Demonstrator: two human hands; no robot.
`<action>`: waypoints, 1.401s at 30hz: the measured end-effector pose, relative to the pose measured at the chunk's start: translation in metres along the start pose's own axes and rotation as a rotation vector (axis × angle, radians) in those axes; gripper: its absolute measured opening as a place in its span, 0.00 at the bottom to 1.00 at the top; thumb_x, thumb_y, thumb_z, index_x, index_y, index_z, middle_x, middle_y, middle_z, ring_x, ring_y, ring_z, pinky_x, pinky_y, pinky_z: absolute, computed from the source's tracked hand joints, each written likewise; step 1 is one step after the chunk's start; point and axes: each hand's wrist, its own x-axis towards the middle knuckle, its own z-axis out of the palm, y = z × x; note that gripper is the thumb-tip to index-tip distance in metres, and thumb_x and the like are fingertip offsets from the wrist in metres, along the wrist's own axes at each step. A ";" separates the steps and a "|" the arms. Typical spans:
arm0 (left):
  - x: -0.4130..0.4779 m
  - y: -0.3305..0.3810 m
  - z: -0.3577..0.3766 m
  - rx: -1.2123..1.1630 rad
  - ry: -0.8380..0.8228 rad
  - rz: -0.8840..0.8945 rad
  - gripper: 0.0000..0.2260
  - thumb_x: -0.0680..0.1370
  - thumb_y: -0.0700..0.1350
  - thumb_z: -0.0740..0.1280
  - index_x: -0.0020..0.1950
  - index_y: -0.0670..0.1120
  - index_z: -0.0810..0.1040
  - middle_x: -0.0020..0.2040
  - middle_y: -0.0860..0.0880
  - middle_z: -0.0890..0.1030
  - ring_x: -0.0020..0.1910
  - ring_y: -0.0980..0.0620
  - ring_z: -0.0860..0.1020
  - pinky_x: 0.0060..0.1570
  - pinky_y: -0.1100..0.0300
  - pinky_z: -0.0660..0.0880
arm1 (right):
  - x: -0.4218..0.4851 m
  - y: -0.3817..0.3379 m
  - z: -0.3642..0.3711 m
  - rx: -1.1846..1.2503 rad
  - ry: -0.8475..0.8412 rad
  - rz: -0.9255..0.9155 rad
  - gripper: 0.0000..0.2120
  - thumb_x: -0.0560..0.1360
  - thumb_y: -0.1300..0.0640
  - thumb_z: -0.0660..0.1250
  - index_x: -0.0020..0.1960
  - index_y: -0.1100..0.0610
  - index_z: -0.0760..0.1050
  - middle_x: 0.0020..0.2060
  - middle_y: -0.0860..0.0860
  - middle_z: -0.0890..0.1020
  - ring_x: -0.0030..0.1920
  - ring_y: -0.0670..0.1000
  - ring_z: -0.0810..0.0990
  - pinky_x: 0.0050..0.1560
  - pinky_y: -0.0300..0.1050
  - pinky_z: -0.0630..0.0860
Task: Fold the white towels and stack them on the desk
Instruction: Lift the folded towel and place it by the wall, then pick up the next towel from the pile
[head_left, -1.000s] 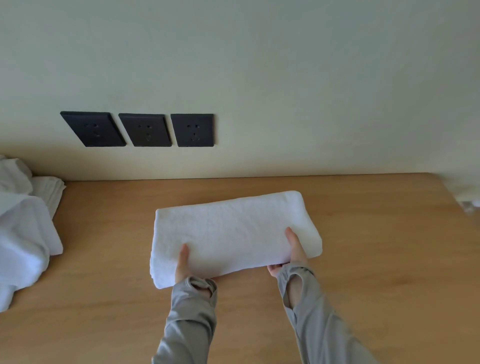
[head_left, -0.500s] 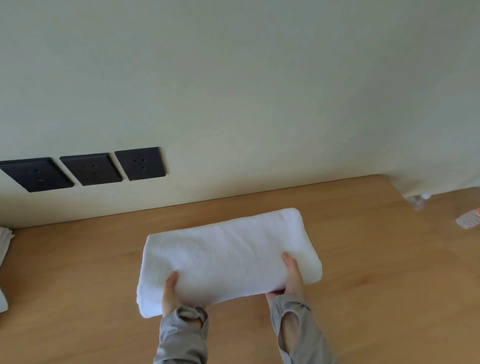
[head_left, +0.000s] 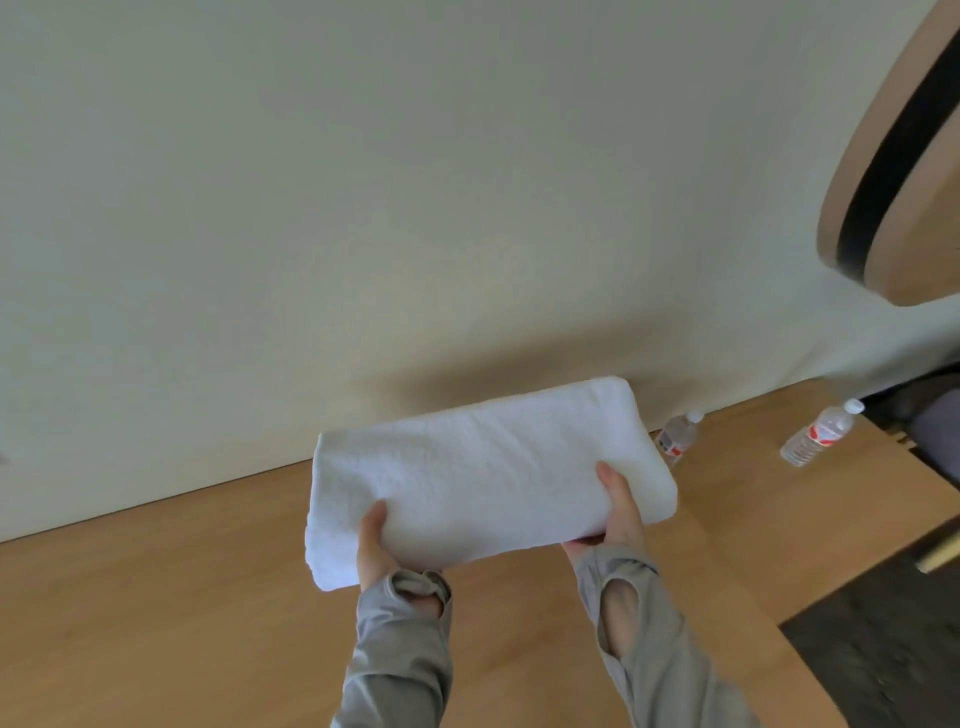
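A folded white towel (head_left: 483, 467) is held in both hands over the wooden counter (head_left: 156, 597), close to the pale wall (head_left: 363, 208). The towel is folded into a thick, long rectangle and is tilted, with its right end higher and farther away than its left. It appears raised off the counter, its far edge being seen against the wall, where a soft shadow is cast; contact underneath cannot be confirmed. The left hand (head_left: 376, 545) is clamped on the near edge toward the towel's left end, with the thumb laid on top and the fingers hidden beneath the cloth. The right hand (head_left: 621, 512) is clamped likewise toward the right end, thumb on top, fingers hidden below. The two hands are set well apart, with a stretch of towel between them. Both wrists are covered by grey sleeves (head_left: 400, 660), and a thumb slit is seen in the right one. Two clear plastic bottles with white caps and red labels are seen on the counter to the right: the left bottle (head_left: 678, 436) is partly hidden behind the towel's right end, and the right bottle (head_left: 821, 434) is set apart from it. A round wooden object (head_left: 904, 156) with a dark band is seen in the upper right corner. A dark floor (head_left: 883, 649) is seen past the counter's right edge
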 end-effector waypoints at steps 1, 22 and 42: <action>0.003 -0.016 0.016 -0.011 -0.010 0.001 0.23 0.67 0.53 0.73 0.56 0.47 0.68 0.47 0.46 0.77 0.45 0.43 0.78 0.44 0.49 0.76 | 0.016 -0.011 -0.007 -0.004 -0.045 -0.007 0.16 0.77 0.54 0.63 0.63 0.59 0.69 0.55 0.55 0.77 0.42 0.51 0.78 0.26 0.40 0.79; 0.108 -0.123 0.091 -0.010 0.163 0.050 0.29 0.61 0.56 0.77 0.56 0.51 0.67 0.49 0.46 0.78 0.47 0.45 0.79 0.56 0.46 0.76 | 0.213 -0.051 -0.044 -0.086 0.047 0.195 0.21 0.68 0.54 0.75 0.59 0.53 0.74 0.52 0.56 0.83 0.51 0.60 0.81 0.52 0.60 0.79; 0.116 -0.085 0.067 0.368 0.281 0.046 0.43 0.63 0.59 0.77 0.70 0.44 0.62 0.57 0.40 0.75 0.48 0.42 0.79 0.42 0.52 0.78 | 0.208 -0.064 -0.049 -0.482 0.127 0.111 0.26 0.69 0.45 0.73 0.59 0.58 0.70 0.52 0.57 0.78 0.51 0.58 0.79 0.44 0.52 0.80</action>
